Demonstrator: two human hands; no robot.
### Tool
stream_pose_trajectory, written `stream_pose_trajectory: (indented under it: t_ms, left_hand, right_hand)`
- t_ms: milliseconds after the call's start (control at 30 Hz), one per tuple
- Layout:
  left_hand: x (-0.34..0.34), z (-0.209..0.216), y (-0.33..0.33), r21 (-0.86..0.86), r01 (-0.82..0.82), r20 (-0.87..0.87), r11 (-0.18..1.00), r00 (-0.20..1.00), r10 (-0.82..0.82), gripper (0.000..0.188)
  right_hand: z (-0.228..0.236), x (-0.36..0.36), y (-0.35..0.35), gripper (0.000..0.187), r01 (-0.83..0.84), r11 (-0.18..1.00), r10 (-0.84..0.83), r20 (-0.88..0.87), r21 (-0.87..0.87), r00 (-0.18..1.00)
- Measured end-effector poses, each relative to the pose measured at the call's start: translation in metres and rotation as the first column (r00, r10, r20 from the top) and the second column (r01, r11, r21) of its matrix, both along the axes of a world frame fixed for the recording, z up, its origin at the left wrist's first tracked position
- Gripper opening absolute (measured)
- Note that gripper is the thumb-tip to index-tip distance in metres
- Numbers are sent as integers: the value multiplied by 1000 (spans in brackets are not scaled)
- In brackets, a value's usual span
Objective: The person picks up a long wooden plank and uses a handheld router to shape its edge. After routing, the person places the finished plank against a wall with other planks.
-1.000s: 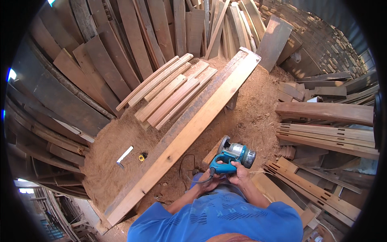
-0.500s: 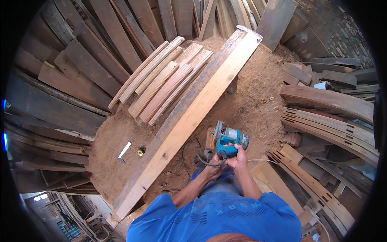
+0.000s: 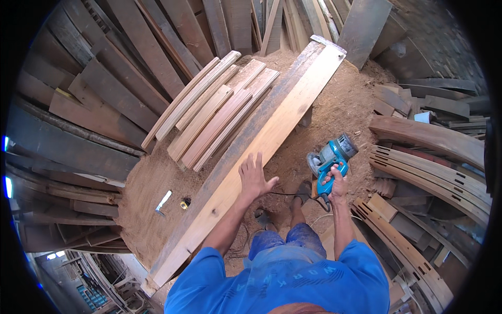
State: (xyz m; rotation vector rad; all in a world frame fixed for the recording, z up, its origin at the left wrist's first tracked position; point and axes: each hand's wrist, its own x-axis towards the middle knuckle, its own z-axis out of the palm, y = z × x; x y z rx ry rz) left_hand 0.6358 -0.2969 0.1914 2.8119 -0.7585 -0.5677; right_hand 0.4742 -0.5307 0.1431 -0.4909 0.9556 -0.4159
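My right hand point(image 3: 337, 184) is closed around the teal handle of a router point(image 3: 333, 152), held out to the right of the bench plank. The router is tilted, with its motor end up and to the right and its round base toward the left. A dark cord runs from the handle end. My left hand point(image 3: 253, 179) is open with its fingers spread, over the long pale plank point(image 3: 277, 121); whether the palm touches the wood I cannot tell. The plank lies diagonally, with a darker, dusty board point(image 3: 225, 157) along its left side.
Several moulded wood strips point(image 3: 217, 115) lie beyond the plank. On the sawdust to the left are a white-handled tool point(image 3: 163, 200) and a small yellow-and-black object point(image 3: 185, 203). Slotted timbers point(image 3: 429, 170) are stacked at the right. Boards point(image 3: 130, 68) lean all around.
My left hand has left the router and moved up and left over the plank, fingers spread. My right hand has carried the router to the right and turned it. My legs have come into view.
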Motion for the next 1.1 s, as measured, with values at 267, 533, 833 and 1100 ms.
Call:
stream_pose_trajectory:
  t_ms: [267,533,833,1100]
  left_hand:
    - [80,-90,-53,276,39,-156,961,988,5,128]
    - [105,-103,-84,28,43,33,999,998,-44,92]
    - [123,-122,-129,76,-145,180,987,975,129,65]
    - [124,-116,-129,108,-142,142,984,982,126,67]
  right_hand:
    - [20,-10,-60,39,79,976,-90,-46,-201,995]
    - [49,23,-97,34,205,930,-190,80,-305,979]
    - [74,103,-147,30,217,909,-131,249,-357,960]
    - [43,152,-148,33,183,878,-95,213,-442,972]
